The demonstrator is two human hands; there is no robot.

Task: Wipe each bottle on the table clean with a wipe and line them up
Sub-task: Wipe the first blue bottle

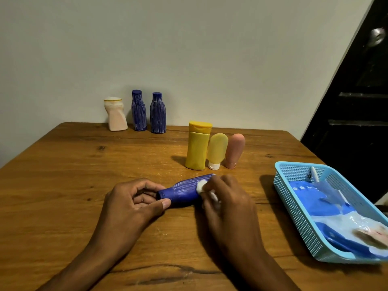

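The blue bottle [184,192] lies on its side on the table [63,175], held at its cap end by the left hand [130,204], whose thumb and curled fingers pinch round the cap. The right hand [226,198] grips a white wipe [201,187], fingers curled round it, and presses it against the bottle's shoulder just beyond the left-hand hold. White streaks show on the body between the two hands, so this bottle is judged to be mid-wipe. Far beyond the grip, against the wall, a cream bottle [116,115] and two blue ribbed bottles [139,111] [157,113] stand upright in a row; whether these are finished or waiting cannot be told. Just beyond the right hand, a yellow bottle [197,147], a yellow tube [217,151] and a pink tube [235,151] stand close together. To the right of the grip, a blue basket [294,198] holds a wipes packet [336,217]. At least one bottle remains in work.
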